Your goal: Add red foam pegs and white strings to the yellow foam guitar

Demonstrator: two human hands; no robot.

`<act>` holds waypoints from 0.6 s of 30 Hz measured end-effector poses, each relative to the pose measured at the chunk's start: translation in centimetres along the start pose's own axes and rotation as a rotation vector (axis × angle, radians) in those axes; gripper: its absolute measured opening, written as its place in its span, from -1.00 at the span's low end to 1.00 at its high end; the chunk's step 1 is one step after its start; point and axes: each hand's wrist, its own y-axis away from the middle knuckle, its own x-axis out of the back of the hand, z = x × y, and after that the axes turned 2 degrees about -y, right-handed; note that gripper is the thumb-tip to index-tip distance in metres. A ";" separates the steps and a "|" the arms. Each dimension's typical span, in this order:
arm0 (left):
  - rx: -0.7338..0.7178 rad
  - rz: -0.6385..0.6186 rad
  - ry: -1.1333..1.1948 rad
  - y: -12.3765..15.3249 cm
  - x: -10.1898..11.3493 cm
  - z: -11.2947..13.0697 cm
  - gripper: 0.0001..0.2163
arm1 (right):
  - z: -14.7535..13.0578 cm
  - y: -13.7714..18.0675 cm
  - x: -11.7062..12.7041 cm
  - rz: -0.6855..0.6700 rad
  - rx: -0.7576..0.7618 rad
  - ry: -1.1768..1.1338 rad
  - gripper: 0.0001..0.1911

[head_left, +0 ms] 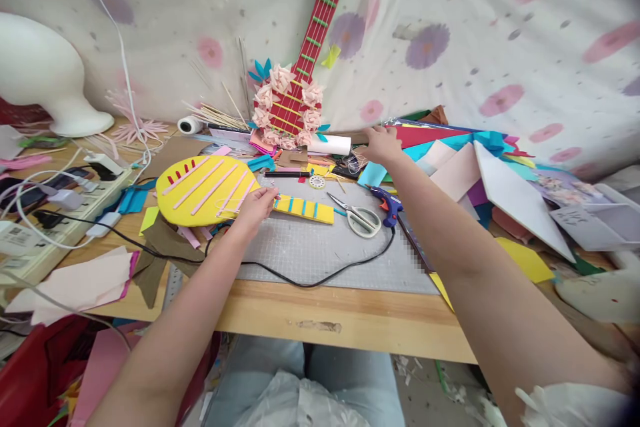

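My left hand (256,207) rests on the neck joint of a yellow foam guitar (203,190) with pink strips, lying on the grey cutting mat (320,253); its fingers are curled and pinch the yellow piece. My right hand (383,145) reaches far back to the pile of coloured foam sheets (450,153), next to a white roll (330,145); its fingers are bent down onto something I cannot make out. A finished red guitar (300,87) with pink paper flowers leans against the cloth backdrop.
Scissors (357,217) and a blue glue gun (387,203) lie on the mat, its black cord (300,280) trailing across. A power strip (65,207) with plugs sits left, near a white foam head stand (45,73). Paper scraps (80,283) lie by the wooden table edge (325,323).
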 end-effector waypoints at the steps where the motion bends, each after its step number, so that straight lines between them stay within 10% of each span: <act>1: 0.000 -0.007 0.001 0.2 -0.1 0.0 -0.77 | 0.0 0.5 0.0 -0.018 0.041 -0.031 -0.35; 6: 0.035 -0.074 0.024 1.3 -1.7 0.1 -0.75 | -1.7 4.7 -1.0 0.016 0.274 -0.541 -0.43; 13: 0.126 -0.353 0.246 2.9 -4.1 0.1 -0.79 | -7.4 12.8 -5.7 -0.741 0.229 -1.441 -0.34; 18: 0.073 -0.390 0.265 3.2 -4.2 0.6 -0.68 | -8.4 13.8 -7.7 -0.931 0.184 -1.619 -0.20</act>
